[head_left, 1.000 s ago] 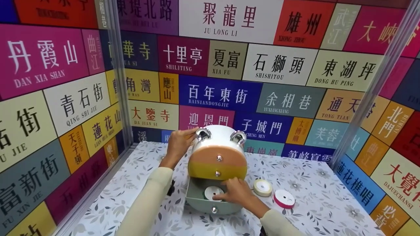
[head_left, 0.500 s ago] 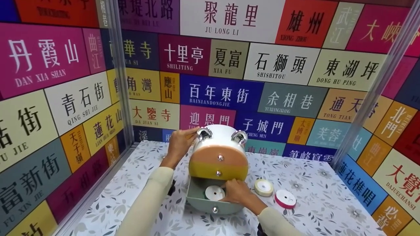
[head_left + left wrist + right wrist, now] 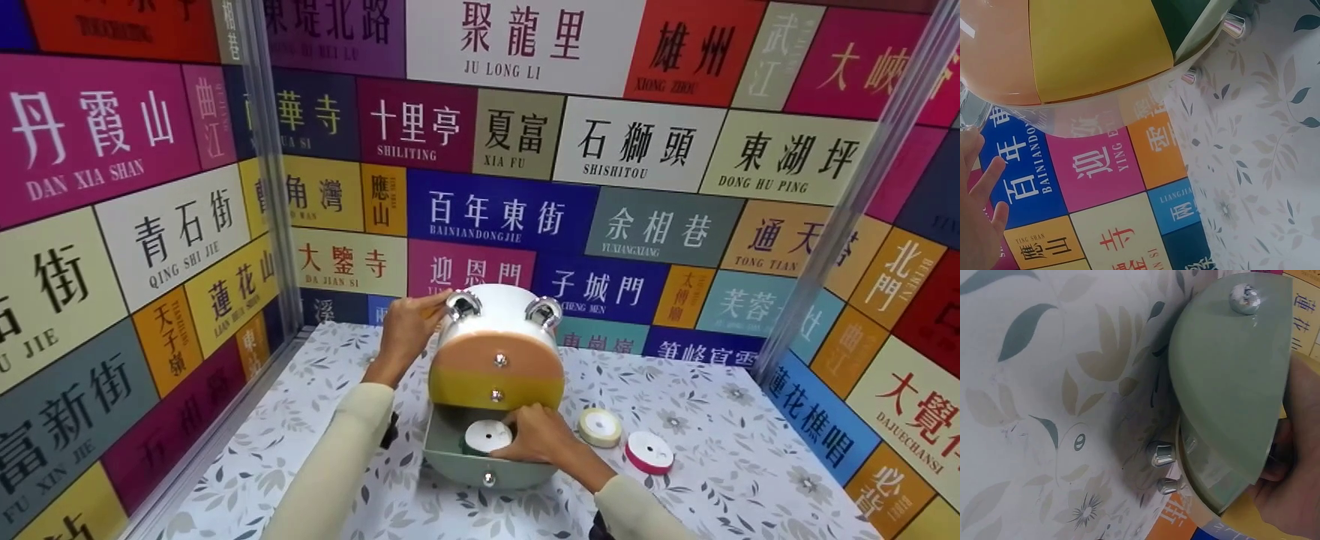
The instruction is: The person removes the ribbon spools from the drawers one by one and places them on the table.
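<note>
A round-fronted little drawer chest (image 3: 495,367), with a white top, orange and yellow drawers and silver rings (image 3: 463,306), stands on the table. Its sage-green bottom drawer (image 3: 489,472) is pulled out. Inside lies a green ribbon spool (image 3: 487,435) with a white face. My right hand (image 3: 540,435) reaches in from the right, its thumb and fingers round the spool's edge; some fingertips are hidden. My left hand (image 3: 411,330) rests extended fingers against the chest's upper left, by one ring. In the left wrist view, its other fingers (image 3: 988,180) are spread and loose.
Right of the chest lie a cream ribbon spool (image 3: 600,427) and a pink ribbon spool (image 3: 649,453). A leaf-patterned cloth (image 3: 720,457) covers the table. Walls of coloured name panels (image 3: 502,210) rise behind and on both sides.
My right thumb has shifted from over the green spool's face to its right front edge. The spool sits slightly higher above the drawer front. My left hand stays in place.
</note>
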Demonstrator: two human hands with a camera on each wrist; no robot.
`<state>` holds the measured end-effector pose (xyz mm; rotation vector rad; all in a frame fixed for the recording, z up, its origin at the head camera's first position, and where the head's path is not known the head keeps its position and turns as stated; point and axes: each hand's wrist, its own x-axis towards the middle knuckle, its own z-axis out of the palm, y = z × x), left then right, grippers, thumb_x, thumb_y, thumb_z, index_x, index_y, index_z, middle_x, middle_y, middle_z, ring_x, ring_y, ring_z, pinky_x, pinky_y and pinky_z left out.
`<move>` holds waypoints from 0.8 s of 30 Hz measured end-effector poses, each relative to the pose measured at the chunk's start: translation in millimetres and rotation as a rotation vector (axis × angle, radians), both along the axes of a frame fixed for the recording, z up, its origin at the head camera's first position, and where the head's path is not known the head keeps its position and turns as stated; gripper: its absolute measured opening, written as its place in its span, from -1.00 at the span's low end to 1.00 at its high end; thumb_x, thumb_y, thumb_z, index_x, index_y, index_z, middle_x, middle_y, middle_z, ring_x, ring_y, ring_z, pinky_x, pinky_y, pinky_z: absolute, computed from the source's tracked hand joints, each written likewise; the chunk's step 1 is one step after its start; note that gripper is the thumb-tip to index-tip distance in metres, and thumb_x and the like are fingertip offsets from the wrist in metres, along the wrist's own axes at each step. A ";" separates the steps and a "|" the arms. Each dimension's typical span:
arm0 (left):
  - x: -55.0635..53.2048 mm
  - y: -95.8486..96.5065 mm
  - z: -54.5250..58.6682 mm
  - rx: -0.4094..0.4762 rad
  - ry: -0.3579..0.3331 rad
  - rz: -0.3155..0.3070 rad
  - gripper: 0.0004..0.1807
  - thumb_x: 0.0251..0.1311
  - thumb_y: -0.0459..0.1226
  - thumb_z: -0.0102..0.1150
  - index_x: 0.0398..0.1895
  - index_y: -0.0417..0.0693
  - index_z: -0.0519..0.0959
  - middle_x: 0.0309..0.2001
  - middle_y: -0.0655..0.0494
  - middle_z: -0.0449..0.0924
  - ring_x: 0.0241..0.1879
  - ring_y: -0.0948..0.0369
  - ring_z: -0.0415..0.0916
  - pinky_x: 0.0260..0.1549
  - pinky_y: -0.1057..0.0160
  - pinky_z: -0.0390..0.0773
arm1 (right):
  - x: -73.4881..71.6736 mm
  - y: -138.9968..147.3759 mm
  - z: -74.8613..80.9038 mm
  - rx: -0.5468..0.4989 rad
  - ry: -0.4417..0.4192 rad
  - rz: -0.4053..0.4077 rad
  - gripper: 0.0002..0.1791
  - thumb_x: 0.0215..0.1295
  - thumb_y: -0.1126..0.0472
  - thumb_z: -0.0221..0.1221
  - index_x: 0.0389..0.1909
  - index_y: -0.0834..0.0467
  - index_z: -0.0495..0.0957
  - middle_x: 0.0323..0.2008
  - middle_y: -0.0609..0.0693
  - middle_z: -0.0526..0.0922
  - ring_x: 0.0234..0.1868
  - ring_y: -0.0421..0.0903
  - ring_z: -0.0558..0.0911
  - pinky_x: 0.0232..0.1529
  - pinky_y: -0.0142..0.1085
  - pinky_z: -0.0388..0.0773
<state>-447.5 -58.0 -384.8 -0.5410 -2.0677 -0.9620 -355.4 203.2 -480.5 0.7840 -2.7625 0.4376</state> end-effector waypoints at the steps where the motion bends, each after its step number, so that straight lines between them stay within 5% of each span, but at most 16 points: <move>1: 0.5 0.1 0.1 0.001 -0.008 0.000 -0.61 0.23 -0.26 0.49 0.12 0.22 0.75 -0.16 0.04 0.82 -0.38 0.14 0.72 -0.37 0.16 0.67 | 1.5 0.5 1.9 -0.016 -0.013 0.001 -0.48 -0.11 -0.35 0.54 -0.49 0.04 0.78 -0.74 -0.31 0.48 -0.66 -0.31 0.36 -0.62 -0.40 0.23; 8: 4.3 1.3 2.9 0.001 -0.036 0.000 -0.62 0.26 -0.24 0.46 0.15 0.22 0.72 -0.10 0.07 0.81 -0.32 0.17 0.73 -0.28 0.22 0.70 | 6.3 6.0 13.4 -0.078 -0.115 -0.042 -0.49 -0.14 -0.33 0.56 -0.33 -0.03 0.81 -0.57 -0.25 0.64 -0.57 -0.30 0.42 -0.53 -0.37 0.39; 14: 3.6 1.3 -0.2 -0.014 0.006 0.007 -0.64 0.25 -0.24 0.47 0.12 0.19 0.75 -0.17 0.05 0.82 -0.44 0.15 0.66 -0.37 0.16 0.67 | 14.6 13.2 22.3 -0.099 -0.115 -0.016 -0.56 -0.15 -0.30 0.58 -0.39 -0.08 0.77 -0.60 -0.26 0.60 -0.57 -0.33 0.37 -0.52 -0.40 0.35; 24: 3.7 1.4 2.4 -0.012 0.007 0.004 -0.63 0.24 -0.24 0.48 0.12 0.19 0.75 -0.16 0.04 0.82 -0.39 0.08 0.69 -0.34 0.11 0.67 | 35.5 34.7 34.4 -0.079 -0.094 -0.034 -0.35 -0.17 -0.36 0.56 -0.13 0.00 0.82 -0.37 -0.19 0.76 -0.40 -0.27 0.55 -0.38 -0.31 0.53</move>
